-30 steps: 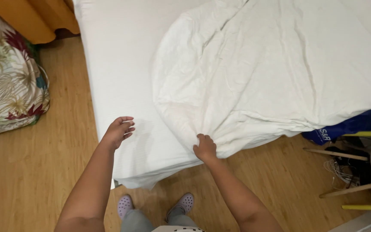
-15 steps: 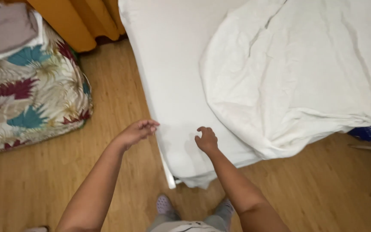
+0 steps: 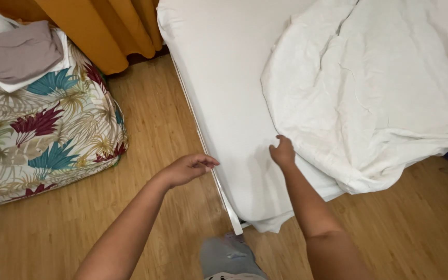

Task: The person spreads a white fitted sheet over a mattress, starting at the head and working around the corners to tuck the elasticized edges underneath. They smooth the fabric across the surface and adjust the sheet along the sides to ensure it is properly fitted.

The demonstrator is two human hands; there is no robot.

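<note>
Right hand (image 3: 282, 153) is pinching the white sheet (image 3: 369, 88) hem at 6 o'clock; left hand (image 3: 189, 168) hovering open beside the mattress (image 3: 224, 78); better gripping wider.

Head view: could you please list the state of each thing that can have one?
White duvet: crumpled, edge hanging off the mattress.
Mattress: partly bare.
Left hand: empty, at the mattress edge.
Right hand: on the duvet edge.
Orange curtain: hanging to the floor.

crumpled sheet (image 3: 369, 98) on mattress (image 3: 224, 78), patterned bedding (image 3: 42, 135) left across floor (image 3: 151, 135), curtain (image 3: 105, 26) behind
</note>
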